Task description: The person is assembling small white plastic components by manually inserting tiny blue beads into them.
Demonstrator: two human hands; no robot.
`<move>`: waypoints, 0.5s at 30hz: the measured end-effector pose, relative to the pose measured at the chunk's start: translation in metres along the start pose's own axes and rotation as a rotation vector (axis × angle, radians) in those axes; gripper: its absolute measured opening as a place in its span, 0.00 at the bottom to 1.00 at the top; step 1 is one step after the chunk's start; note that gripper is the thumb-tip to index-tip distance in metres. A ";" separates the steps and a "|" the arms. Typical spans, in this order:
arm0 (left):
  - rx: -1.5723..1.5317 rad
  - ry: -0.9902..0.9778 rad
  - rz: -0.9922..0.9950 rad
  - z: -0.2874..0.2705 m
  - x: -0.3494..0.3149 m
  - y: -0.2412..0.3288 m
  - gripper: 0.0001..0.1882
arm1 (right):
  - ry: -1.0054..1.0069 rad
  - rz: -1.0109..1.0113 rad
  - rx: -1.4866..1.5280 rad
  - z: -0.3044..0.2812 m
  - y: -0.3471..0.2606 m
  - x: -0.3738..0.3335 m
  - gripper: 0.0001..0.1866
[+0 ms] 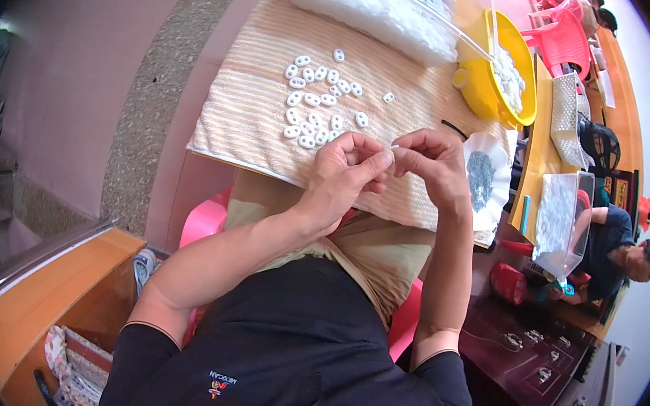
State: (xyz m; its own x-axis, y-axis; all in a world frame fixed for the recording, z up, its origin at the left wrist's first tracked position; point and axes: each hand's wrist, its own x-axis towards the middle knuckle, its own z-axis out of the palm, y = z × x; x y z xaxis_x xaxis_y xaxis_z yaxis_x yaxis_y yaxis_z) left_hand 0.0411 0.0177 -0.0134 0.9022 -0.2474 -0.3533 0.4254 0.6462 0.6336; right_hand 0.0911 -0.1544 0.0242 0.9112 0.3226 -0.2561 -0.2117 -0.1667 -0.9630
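My left hand (pixel 350 172) and my right hand (pixel 433 167) meet over the near edge of a striped towel (pixel 247 115), both with fingers pinched. A small white piece (pixel 394 148) shows at the left fingertips; its full shape is covered. Whatever the right fingertips pinch is too small to make out. To the left lie several white oval pieces (pixel 312 99), each with two dark holes. Just right of my right hand, a white fluted paper dish (pixel 496 209) holds a heap of tiny dark parts (pixel 480 180).
A clear plastic bin (pixel 376 22) full of white pieces stands at the towel's far side. Beside it is a yellow basket (pixel 471 91) with more white pieces. A thin black strip (pixel 454 128) lies near my right hand. Farther right, another person (pixel 613 253) sits near a clear box (pixel 565 216).
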 end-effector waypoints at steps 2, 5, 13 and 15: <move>0.049 -0.022 0.017 0.001 -0.002 -0.002 0.08 | 0.002 0.004 0.013 0.001 0.001 -0.009 0.05; 0.083 -0.106 0.034 0.004 -0.002 -0.007 0.08 | 0.005 -0.007 0.079 0.001 0.000 -0.019 0.06; 0.141 -0.151 0.049 0.005 -0.005 -0.011 0.08 | 0.005 0.015 0.105 -0.002 0.004 -0.031 0.08; 0.159 -0.130 0.051 0.006 -0.006 -0.010 0.07 | -0.014 0.019 0.122 -0.002 0.002 -0.034 0.08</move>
State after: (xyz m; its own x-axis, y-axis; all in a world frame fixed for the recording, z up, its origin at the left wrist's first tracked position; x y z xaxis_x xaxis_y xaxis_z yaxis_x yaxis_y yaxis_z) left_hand 0.0323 0.0085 -0.0132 0.9201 -0.3148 -0.2331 0.3757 0.5404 0.7529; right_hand 0.0605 -0.1670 0.0313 0.9018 0.3337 -0.2745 -0.2710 -0.0580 -0.9608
